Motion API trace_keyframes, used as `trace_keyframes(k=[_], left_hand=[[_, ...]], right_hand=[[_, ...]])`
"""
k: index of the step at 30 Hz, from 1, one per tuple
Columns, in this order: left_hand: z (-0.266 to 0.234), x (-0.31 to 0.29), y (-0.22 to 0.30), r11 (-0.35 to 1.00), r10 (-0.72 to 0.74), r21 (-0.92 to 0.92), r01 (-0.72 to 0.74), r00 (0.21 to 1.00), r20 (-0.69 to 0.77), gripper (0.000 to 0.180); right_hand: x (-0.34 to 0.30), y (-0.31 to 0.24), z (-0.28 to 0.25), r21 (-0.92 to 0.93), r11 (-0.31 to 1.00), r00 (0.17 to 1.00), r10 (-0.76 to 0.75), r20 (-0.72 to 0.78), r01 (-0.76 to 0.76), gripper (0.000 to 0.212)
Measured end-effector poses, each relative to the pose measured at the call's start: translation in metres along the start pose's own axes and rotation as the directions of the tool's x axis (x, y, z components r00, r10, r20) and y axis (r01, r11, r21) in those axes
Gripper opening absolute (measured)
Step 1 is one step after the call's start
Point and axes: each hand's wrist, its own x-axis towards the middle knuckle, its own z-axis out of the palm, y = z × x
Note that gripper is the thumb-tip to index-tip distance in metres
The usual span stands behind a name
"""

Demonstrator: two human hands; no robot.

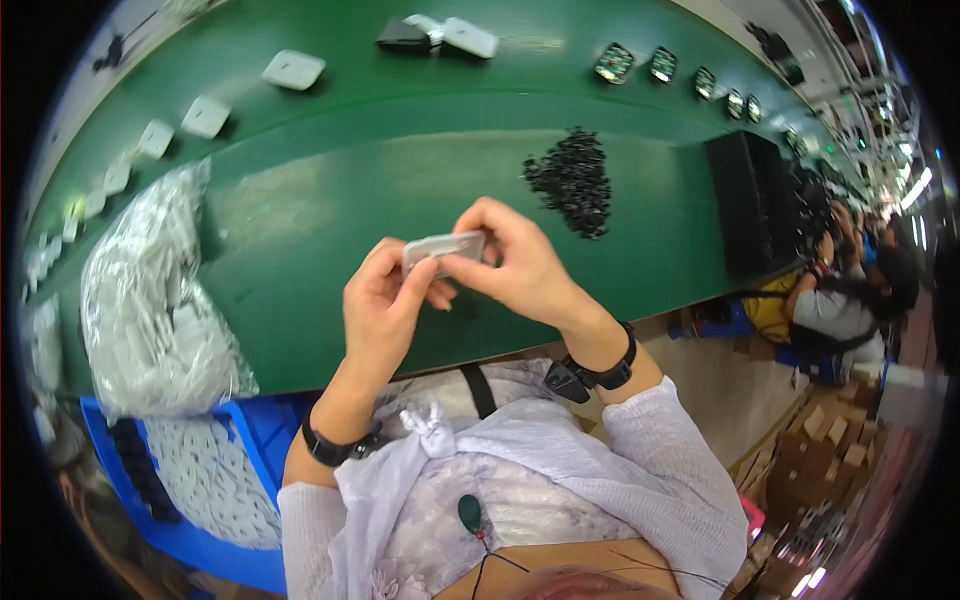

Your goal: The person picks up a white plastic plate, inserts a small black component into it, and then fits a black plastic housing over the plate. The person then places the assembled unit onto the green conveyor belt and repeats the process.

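Note:
Between my two hands, above the green table (320, 330), is a small pale rectangular plastic piece (440, 249). My left hand (385, 295) grips its left end, thumb on the near side and fingers behind. At the other end, my right hand (515, 260) pinches it with the thumb against the near face and a finger along the top. What kind of part it is I cannot make out. A heap of small black parts (575, 185) lies on the table beyond my right hand.
A clear plastic bag of white parts (155, 300) lies at the left, above a blue bin (215, 565) with white pieces. White square housings (294, 70) line the far side; circuit-board units (614, 63) sit far right. A black box (745, 200) stands right, near another person (840, 310).

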Motion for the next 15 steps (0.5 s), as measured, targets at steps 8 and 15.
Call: trace_keyframes(k=[8, 15], left_hand=[[0.013, 0.014, 0.013, 0.993, -0.115, -0.008, 0.115, 0.993, -0.019, 0.021], [-0.063, 0.04, 0.007, 0.741, 0.054, 0.666, 0.085, 0.981, -0.185, 0.012]], right_hand=[[0.019, 0.018, -0.038, 0.248, 0.968, 0.992, -0.01, 0.123, -0.021, 0.028], [0.144, 0.048, -0.195, -0.872, 0.357, 0.642, -0.592, -0.488, -0.334, 0.054]])
